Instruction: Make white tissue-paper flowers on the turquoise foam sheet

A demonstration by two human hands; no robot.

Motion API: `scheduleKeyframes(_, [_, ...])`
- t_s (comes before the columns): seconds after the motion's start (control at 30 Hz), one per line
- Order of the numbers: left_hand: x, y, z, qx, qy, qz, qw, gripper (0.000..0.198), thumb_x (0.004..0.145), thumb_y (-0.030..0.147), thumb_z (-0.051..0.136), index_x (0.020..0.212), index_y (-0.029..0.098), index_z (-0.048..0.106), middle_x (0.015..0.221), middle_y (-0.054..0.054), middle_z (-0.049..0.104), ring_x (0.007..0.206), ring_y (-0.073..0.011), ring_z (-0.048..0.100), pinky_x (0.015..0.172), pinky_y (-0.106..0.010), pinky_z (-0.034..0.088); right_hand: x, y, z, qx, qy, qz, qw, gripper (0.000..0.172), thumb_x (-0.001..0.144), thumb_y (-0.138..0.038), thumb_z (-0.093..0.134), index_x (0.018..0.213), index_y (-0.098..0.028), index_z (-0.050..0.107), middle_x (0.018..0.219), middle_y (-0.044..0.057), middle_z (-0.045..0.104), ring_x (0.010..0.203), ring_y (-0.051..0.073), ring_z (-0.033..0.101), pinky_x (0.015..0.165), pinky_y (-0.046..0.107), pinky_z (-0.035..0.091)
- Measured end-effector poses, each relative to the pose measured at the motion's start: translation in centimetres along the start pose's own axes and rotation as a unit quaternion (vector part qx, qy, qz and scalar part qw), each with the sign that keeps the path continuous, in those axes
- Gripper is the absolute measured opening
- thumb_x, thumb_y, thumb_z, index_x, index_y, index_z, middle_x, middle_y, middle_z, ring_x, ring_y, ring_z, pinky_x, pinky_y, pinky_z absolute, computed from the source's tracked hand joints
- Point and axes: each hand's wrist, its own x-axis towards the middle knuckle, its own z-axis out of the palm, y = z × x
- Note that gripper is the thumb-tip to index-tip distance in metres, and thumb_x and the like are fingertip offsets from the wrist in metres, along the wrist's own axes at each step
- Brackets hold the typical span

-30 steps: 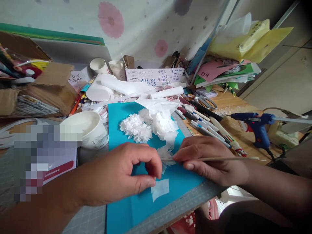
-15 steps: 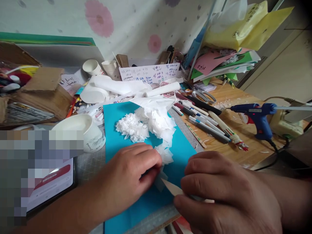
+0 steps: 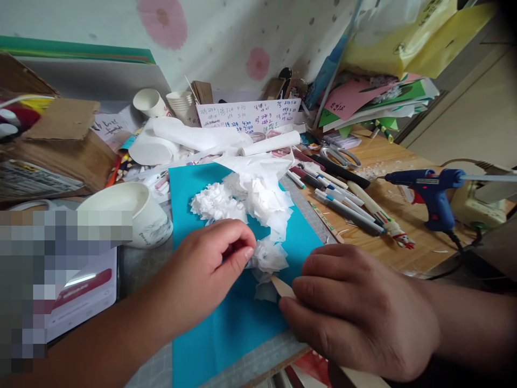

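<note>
My left hand [image 3: 216,264] is closed in a pinch at the left edge of a small cluster of white tissue paper pieces [image 3: 271,255]. Whatever lies between its fingertips is hidden. My right hand [image 3: 355,307] grips a pale, pointed wooden stick [image 3: 283,289], its tip touching or just beside the lower tissue pieces. All this happens above a blue sheet [image 3: 226,334]. Farther up the sheet lie a white ruffled paper mound [image 3: 218,202] and a heap of loose tissue squares [image 3: 266,199].
A paper bowl [image 3: 151,221] and a phone [image 3: 84,291] are on the left, with a cardboard box [image 3: 52,156] behind. Pens [image 3: 347,207], scissors [image 3: 341,156] and a blue glue gun [image 3: 432,194] lie right. White paper rolls [image 3: 270,144] lie at the back.
My left hand has moved up and left, uncovering more of the tissue cluster. The right hand has shifted slightly left and up with the stick.
</note>
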Motion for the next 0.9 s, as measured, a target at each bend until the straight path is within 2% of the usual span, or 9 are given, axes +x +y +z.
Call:
scheduleKeyframes(0.1, [0.1, 0.2, -0.2, -0.011, -0.037, -0.003, 0.999, 0.009, 0.081, 0.021, 0.055, 0.072, 0.022, 0.056, 0.072, 0.005, 0.055, 0.065, -0.0110, 0.052, 0.060, -0.023, 0.041, 0.0, 0.2, 0.0, 0.004, -0.002, -0.010, 1.000, 0.028, 0.093, -0.014, 0.043, 0.086, -0.009, 0.070, 0.060, 0.005, 0.063, 0.048, 0.017, 0.052, 0.043, 0.033, 0.040])
scheduleKeyframes(0.2, [-0.4, 0.5, 0.1, 0.043, -0.057, 0.015, 0.997, 0.012, 0.074, 0.022, 0.062, 0.065, 0.021, 0.054, 0.072, 0.004, 0.052, 0.066, -0.0121, 0.051, 0.058, -0.025, 0.038, -0.1, 0.2, 0.0, 0.010, 0.003, -0.012, 1.000, 0.027, 0.092, -0.013, 0.044, 0.083, -0.010, 0.070, 0.061, 0.005, 0.065, 0.049, 0.017, 0.054, 0.045, 0.033, 0.042])
scheduleKeyframes(0.37, [-1.2, 0.9, 1.2, 0.124, -0.057, 0.022, 0.990, 0.012, 0.074, 0.019, 0.060, 0.064, 0.020, 0.053, 0.071, 0.001, 0.053, 0.068, -0.0157, 0.050, 0.058, -0.028, 0.033, -0.2, -0.3, 0.0, -0.004, 0.086, -0.001, 0.996, 0.023, 0.089, -0.012, 0.050, 0.073, -0.012, 0.067, 0.060, 0.005, 0.065, 0.054, 0.017, 0.059, 0.055, 0.035, 0.050])
scheduleKeyframes(0.6, [-1.2, 0.9, 1.3, 0.133, -0.049, 0.041, 0.989, 0.015, 0.076, 0.009, 0.053, 0.064, 0.019, 0.053, 0.068, 0.002, 0.051, 0.064, -0.0132, 0.048, 0.057, -0.026, 0.032, -0.2, -0.1, 0.0, 0.036, 0.020, -0.026, 0.999, 0.026, 0.090, -0.010, 0.046, 0.080, -0.011, 0.070, 0.058, 0.003, 0.064, 0.048, 0.016, 0.056, 0.048, 0.034, 0.047])
scheduleKeyframes(0.8, [-1.2, 0.9, 1.4, 0.139, -0.034, 0.058, 0.988, 0.017, 0.082, 0.013, 0.051, 0.066, 0.020, 0.052, 0.069, 0.002, 0.051, 0.064, -0.0129, 0.048, 0.055, -0.025, 0.033, -0.2, -0.3, 0.1, -0.006, 0.088, -0.004, 0.996, 0.023, 0.090, -0.014, 0.049, 0.076, -0.013, 0.068, 0.061, 0.004, 0.066, 0.056, 0.016, 0.060, 0.052, 0.033, 0.051])
scheduleKeyframes(0.9, [-1.1, 0.8, 1.4, 0.129, -0.031, 0.062, 0.989, 0.016, 0.081, 0.012, 0.052, 0.067, 0.020, 0.051, 0.068, 0.002, 0.051, 0.064, -0.0126, 0.049, 0.054, -0.024, 0.033, 0.0, 0.0, 0.0, 0.020, 0.039, -0.020, 0.999, 0.025, 0.091, -0.013, 0.048, 0.079, -0.012, 0.069, 0.058, 0.002, 0.063, 0.051, 0.016, 0.056, 0.047, 0.033, 0.047])
